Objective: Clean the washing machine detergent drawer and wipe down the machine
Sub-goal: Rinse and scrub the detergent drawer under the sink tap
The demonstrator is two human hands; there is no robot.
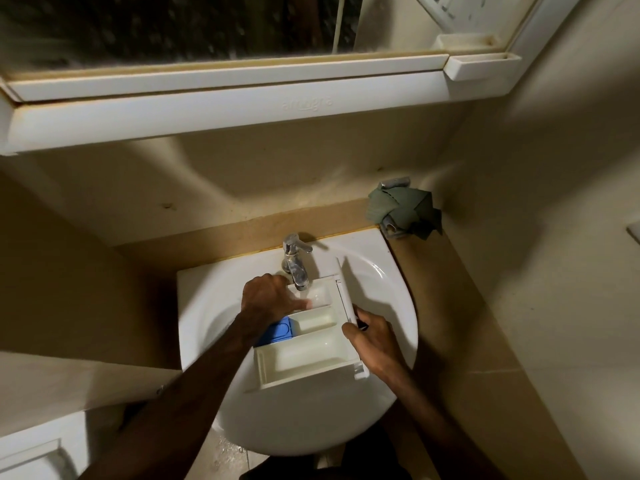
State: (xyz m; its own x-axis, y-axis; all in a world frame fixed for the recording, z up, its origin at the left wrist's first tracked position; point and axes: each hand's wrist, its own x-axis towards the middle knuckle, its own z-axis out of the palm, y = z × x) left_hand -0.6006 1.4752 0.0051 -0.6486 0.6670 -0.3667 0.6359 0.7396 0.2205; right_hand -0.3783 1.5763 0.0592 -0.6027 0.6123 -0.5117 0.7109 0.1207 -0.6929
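Left hand (268, 297): reaching in from the left of the tap, fingers spread and pressing into the drawer's far compartment, rubbing under the spout by the look of it.
Tap (294, 263): standing at the back of the sink; water running from it cannot be told for certain, though a shine is showing just below the spout.
Sink (391, 282): holding the drawer over its bowl, below and in front of the tap.
Drawer (311, 358): lying across the bowl, far compartment right under the tap, near compartment toward the body, blue insert (277, 332) showing left of the middle compartment.
Right hand (375, 344): sitting right of the tap and nearer the body, fingers curled and gripping the drawer's front panel at its right end, steadying it.
Handling: looking like light, stiff plastic, likely slick while wet and soapy; gripping best at the thick front panel or outer walls, not the thin dividers; insert possibly loose.
Cloth (403, 211): lying bunched on the counter, far right of the tap, well apart from both hands.
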